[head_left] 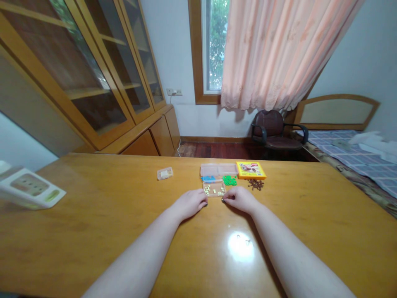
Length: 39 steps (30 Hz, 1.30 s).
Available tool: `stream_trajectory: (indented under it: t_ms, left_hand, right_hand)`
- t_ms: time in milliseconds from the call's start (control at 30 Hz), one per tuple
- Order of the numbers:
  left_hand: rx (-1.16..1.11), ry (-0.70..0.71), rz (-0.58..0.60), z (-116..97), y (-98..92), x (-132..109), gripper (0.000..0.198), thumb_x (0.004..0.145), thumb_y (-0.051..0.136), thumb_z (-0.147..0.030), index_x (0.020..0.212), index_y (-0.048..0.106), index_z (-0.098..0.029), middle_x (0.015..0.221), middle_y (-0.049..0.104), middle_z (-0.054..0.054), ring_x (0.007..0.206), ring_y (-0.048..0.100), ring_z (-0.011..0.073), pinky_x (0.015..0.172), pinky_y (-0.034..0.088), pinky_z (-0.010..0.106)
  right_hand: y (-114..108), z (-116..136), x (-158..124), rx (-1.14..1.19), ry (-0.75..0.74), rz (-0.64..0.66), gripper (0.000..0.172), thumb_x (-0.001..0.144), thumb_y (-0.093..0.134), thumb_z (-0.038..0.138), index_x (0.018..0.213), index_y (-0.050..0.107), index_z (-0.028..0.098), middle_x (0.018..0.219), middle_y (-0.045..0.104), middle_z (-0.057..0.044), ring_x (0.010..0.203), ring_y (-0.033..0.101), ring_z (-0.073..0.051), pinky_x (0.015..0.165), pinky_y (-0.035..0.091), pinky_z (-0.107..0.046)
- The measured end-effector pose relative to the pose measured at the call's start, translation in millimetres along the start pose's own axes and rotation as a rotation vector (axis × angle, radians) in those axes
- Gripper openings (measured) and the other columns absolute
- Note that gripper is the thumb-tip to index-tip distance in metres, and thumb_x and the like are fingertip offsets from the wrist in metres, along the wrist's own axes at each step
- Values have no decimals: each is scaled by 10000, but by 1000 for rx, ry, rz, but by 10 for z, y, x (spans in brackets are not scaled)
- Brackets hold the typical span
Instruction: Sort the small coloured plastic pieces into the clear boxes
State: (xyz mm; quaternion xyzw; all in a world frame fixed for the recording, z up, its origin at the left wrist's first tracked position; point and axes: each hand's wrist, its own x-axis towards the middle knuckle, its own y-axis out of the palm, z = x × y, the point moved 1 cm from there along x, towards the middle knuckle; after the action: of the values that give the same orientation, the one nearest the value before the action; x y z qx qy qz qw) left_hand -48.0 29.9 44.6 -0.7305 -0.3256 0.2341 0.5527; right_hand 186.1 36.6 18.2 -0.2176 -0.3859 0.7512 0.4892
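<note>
Near the surface's [93, 231] far edge, left hand [190, 203] and right hand [241, 199], fingers curled closed, flank one small clear tray [208, 195] holding pale yellow bits [214, 190].

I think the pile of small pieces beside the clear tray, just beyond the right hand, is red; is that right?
Not quite: the pile of small pieces beside the clear tray, just beyond the right hand, is green, not red, as the head view shows.
</note>
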Motion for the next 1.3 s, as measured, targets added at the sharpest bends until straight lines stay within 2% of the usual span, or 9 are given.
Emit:
stream_trajectory:
  t_ms: [333, 467, 633, 700, 800, 900, 1000, 1100, 1300]
  left_hand:
    - [-8, 22, -9, -37, -3, 1, 141, 872, 468, -248, 884, 601, -204, 920, 606, 27, 844, 573, 157, 745, 449, 248]
    - [17, -13, -103, -43, 4, 4, 158, 890, 443, -250, 920, 591, -205, 954, 595, 36, 839, 571, 155, 754, 450, 258]
    - [34, -146, -281, -29, 40, 64, 226, 926, 377, -272, 997, 581, -204, 1002, 580, 51, 889, 571, 167, 796, 455, 283]
    - [15, -169, -321, -14, 69, 85, 235, 915, 409, -273, 1092, 554, -219, 1047, 570, 51, 936, 564, 176, 828, 454, 294]
    - [-36, -162, -371, 15, 111, 92, 393, 861, 522, -310, 1238, 457, -219, 1159, 526, 70, 1046, 528, 202, 909, 436, 330]
    - [-95, -160, -423, 51, 108, 69, 485, 823, 575, -333, 1262, 418, -199, 1227, 490, 89, 1130, 481, 220, 971, 401, 361]
    - [-107, -167, -364, 96, 31, 30, 293, 842, 538, -305, 1114, 518, -195, 1112, 560, 67, 1025, 537, 198, 898, 435, 329]
    - [-34, -178, -205, 130, -84, -21, 115, 855, 503, -270, 884, 589, -201, 916, 602, 34, 839, 575, 167, 764, 450, 277]
    - [-16, -114, 10, 85, -199, -91, 105, 808, 558, -263, 893, 614, -237, 924, 618, 13, 838, 583, 159, 736, 433, 246]
  right_hand:
    - [23, 142, -21, -129, -41, -20, 151, 768, 579, 278, 763, 719, 223, 706, 704, -19, 637, 598, -143, 582, 386, -232]
    - [30, 167, -22, -94, -47, -29, 143, 763, 580, 257, 743, 715, 215, 690, 697, -20, 618, 589, -139, 576, 384, -231]
    - [62, 166, -11, -31, -50, -46, 140, 761, 586, 274, 725, 699, 201, 664, 675, -11, 604, 565, -129, 569, 379, -221]
    - [67, 156, -12, -12, -48, -118, 154, 764, 580, 288, 722, 695, 195, 622, 648, -7, 572, 538, -123, 551, 373, -219]
    - [46, 136, -24, 46, -32, -348, 203, 792, 545, 313, 790, 701, 183, 587, 614, -9, 534, 511, -121, 538, 380, -224]
    - [23, 112, -35, 70, 2, -520, 248, 805, 527, 344, 824, 703, 170, 563, 595, -15, 518, 502, -130, 535, 395, -235]
    - [36, 87, -24, 53, 10, -446, 249, 803, 519, 330, 853, 711, 179, 604, 630, -27, 539, 529, -140, 553, 414, -244]
    - [59, 64, -8, 52, 2, -356, 262, 811, 501, 316, 903, 712, 191, 660, 667, -35, 569, 558, -147, 581, 433, -250]
    - [58, 52, 14, 19, 63, -360, 261, 820, 504, 324, 914, 712, 199, 766, 707, -50, 667, 615, -170, 647, 464, -272]
